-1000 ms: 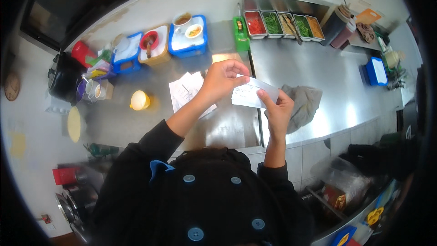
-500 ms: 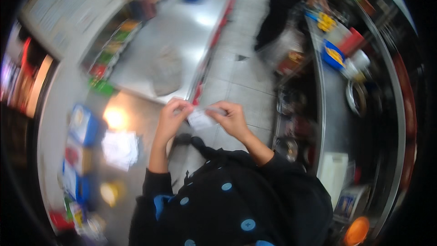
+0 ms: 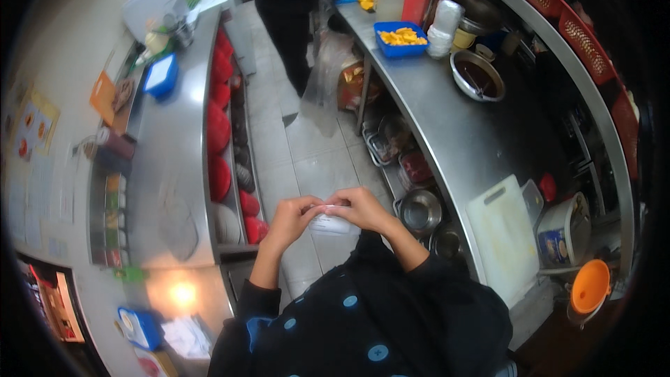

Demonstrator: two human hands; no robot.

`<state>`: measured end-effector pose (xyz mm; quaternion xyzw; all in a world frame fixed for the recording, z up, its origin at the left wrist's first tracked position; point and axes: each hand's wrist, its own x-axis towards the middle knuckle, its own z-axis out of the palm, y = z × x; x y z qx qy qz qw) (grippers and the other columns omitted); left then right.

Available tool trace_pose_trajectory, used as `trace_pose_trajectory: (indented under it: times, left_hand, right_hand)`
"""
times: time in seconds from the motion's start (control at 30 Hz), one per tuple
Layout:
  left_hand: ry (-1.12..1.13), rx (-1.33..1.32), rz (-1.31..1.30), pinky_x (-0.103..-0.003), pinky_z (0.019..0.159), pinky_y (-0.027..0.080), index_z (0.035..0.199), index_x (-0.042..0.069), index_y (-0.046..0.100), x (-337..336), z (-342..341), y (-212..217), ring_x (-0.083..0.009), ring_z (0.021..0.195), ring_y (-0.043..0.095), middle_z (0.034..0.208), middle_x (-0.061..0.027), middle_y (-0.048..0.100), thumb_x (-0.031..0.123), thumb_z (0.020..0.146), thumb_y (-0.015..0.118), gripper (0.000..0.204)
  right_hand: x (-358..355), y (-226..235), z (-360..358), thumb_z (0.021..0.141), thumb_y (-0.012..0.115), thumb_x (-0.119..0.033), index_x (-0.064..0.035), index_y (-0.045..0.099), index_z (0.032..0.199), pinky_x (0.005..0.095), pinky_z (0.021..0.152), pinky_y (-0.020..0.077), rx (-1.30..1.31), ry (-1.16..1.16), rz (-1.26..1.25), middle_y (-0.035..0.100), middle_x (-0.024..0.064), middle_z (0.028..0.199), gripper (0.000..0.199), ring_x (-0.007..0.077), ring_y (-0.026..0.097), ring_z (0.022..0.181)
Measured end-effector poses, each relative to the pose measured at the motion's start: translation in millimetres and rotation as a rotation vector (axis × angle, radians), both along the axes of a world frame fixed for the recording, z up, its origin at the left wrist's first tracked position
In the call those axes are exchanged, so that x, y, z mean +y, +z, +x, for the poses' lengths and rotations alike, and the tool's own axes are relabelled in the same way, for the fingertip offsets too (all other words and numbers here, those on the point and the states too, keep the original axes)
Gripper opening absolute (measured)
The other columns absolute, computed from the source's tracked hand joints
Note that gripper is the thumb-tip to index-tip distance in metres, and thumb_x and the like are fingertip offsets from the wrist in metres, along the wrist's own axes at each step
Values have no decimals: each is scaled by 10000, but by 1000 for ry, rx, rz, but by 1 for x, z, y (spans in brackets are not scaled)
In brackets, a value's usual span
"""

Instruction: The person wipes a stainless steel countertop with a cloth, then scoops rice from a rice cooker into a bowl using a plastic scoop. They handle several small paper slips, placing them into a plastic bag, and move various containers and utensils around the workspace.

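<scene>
one white paper slip (image 3: 331,225) is extending nearward, left hand (image 3: 290,219) and right hand (image 3: 362,209) both pinching its far edge

We read no words or numbers. Dark print on the white slip (image 3: 331,225), too small for us. Wall poster (image 3: 35,126) and pale wall sheets (image 3: 43,199): illegible. White tub's (image 3: 574,230) blue label (image 3: 554,248): blurred.

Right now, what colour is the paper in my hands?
The paper is white, seen best in the head view.

The paper slip (image 3: 331,225) is too blurred to read.
</scene>
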<state>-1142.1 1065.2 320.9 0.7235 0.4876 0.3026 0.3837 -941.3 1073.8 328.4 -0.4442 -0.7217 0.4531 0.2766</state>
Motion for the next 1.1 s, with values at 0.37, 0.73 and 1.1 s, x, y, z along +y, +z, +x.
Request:
trace_pose_trajectory:
  times: [0.37, 0.73, 1.1]
  left_hand:
    - [-317, 1, 354, -358, 711, 513, 976, 15, 615, 350, 260, 45, -294, 808, 654, 879, -162, 658, 171, 790, 714, 262]
    - [-149, 72, 861, -408, 812, 472, 915, 40, 659, 561, 495, 116, -333, 840, 584, 843, -153, 610, 113, 789, 664, 146]
    - [-45, -979, 277, -322, 817, 468, 1023, 39, 495, 424, 259, 150, -186, 885, 593, 950, -108, 600, 108, 905, 563, 153]
  right_hand:
    - [206, -49, 210, 819, 685, -57, 26, 628, 895, 222, 625, 461, 397, -672, -71, 630, 33, 742, 126, 75, 562, 668]
    - [246, -42, 264, 841, 665, -16, 45, 607, 901, 199, 622, 454, 568, -899, -99, 626, 37, 766, 104, 73, 570, 694]
    - [318, 17, 240, 812, 680, -113, -15, 602, 930, 398, 1074, 284, 1469, -178, -134, 409, 210, 1372, 172, 295, 369, 1299]
